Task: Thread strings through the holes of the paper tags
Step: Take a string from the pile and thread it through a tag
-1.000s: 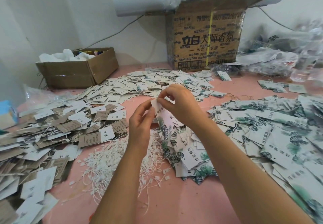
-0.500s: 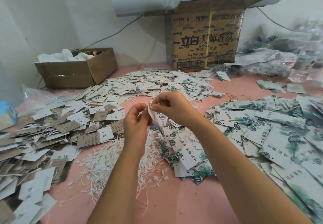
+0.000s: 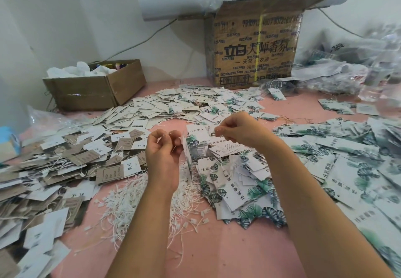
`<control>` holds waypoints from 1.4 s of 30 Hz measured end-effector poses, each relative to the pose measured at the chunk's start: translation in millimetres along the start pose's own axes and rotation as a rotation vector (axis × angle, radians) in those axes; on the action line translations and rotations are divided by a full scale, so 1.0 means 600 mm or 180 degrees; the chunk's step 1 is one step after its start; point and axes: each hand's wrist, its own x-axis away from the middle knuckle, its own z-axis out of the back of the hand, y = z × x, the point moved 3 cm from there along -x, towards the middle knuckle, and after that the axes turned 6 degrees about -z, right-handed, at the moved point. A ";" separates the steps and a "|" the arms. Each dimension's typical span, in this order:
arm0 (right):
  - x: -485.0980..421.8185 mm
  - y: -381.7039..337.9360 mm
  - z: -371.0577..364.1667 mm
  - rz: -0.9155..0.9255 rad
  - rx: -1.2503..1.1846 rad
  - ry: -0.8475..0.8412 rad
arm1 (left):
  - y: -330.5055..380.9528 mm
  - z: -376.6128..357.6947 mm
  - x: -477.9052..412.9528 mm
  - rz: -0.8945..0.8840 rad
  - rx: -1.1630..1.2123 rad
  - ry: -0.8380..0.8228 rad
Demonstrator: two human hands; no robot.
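My left hand (image 3: 163, 149) is curled above the pink table and pinches a thin white string (image 3: 168, 134) at its fingertips. My right hand (image 3: 237, 129) is a short way to the right, fingers pinched on the string's other end. Between the hands a white leaf-printed paper tag (image 3: 188, 147) hangs edge-on near the left fingers. Below the hands lies a heap of loose white strings (image 3: 130, 199) with small plastic ends. A stack of leaf-printed tags (image 3: 236, 182) sits just under my right wrist.
Piles of brown and white tags (image 3: 54, 162) cover the left of the table, more leaf tags (image 3: 347, 158) the right, another pile (image 3: 184, 106) the middle back. A low cardboard box (image 3: 95, 87) stands back left, a tall printed carton (image 3: 253, 47) behind, plastic bags (image 3: 351, 69) back right.
Both hands have dropped lower and drawn apart. The tag that both hands held up together now hangs by the left hand, with the string stretched between the hands.
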 end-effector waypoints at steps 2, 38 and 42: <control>-0.001 0.008 0.008 -0.0072 0.0001 0.0051 | 0.002 0.004 -0.001 -0.0062 -0.0036 0.0070; 0.018 -0.058 -0.029 0.0910 -0.1089 -0.0068 | 0.006 -0.033 0.012 -0.0401 -0.1423 -0.0838; 0.020 -0.063 -0.029 0.0974 -0.0745 -0.0040 | 0.014 -0.042 0.015 -0.0470 -0.1390 -0.1008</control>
